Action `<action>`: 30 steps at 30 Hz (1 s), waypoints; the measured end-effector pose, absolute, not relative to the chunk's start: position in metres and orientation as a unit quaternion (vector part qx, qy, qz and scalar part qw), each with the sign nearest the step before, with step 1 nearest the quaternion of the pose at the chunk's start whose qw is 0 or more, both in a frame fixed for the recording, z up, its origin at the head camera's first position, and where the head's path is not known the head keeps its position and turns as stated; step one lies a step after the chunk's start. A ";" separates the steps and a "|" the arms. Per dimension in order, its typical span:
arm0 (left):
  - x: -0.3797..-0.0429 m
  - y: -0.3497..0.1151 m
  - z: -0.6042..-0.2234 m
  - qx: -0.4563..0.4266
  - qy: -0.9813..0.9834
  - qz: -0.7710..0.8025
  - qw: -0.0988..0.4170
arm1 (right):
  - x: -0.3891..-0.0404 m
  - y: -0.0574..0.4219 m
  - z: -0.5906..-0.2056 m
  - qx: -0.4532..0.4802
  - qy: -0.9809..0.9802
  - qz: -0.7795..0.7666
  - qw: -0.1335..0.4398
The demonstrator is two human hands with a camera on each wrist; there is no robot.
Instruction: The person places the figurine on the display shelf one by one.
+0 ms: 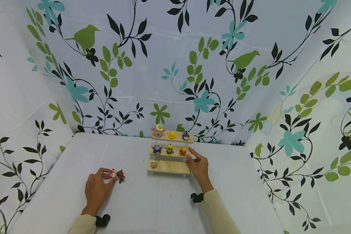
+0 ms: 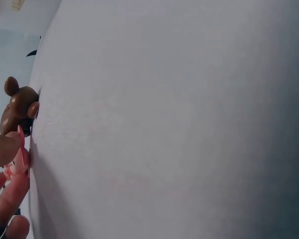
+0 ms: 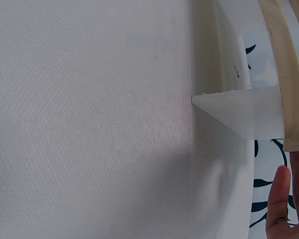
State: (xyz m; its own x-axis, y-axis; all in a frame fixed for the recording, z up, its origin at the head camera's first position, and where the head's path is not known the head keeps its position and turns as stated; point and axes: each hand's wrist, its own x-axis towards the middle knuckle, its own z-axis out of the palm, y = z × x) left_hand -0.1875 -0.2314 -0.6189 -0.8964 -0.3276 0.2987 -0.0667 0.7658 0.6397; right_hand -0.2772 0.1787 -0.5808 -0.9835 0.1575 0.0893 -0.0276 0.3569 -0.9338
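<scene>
My left hand (image 1: 97,190) pinches a small pink figurine (image 1: 113,174) between thumb and fingers, low over the white table. A brown figurine (image 1: 120,176) with round ears is right beside it; the left wrist view shows its rounded brown head (image 2: 22,107) close to the thumb. At the right end of a three-tier wooden display stand (image 1: 169,166) is my right hand (image 1: 200,167), its fingers extended by the middle shelf. Near those fingertips sits a yellow-and-red bear figurine (image 1: 183,150). In the right wrist view, a finger meets the end of the wooden shelf (image 3: 294,119).
The top tier bears a pink figurine (image 1: 158,130), a yellow one (image 1: 172,135) and a dark blue one (image 1: 186,135). On the middle tier are a purple figurine (image 1: 157,149) and a yellow-green one (image 1: 169,149). A beige figurine (image 1: 153,165) sits at the bottom tier's left. Patterned cloth (image 1: 175,81) hangs behind.
</scene>
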 end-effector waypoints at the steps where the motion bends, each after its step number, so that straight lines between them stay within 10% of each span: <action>1: -0.188 -0.231 -0.619 0.115 -0.917 -0.328 0.196 | -0.277 0.178 -0.581 -0.041 -0.821 0.564 0.080; 30: -0.195 -0.235 -0.607 0.117 -0.920 -0.320 0.197 | -0.278 0.179 -0.580 -0.044 -0.825 0.558 0.078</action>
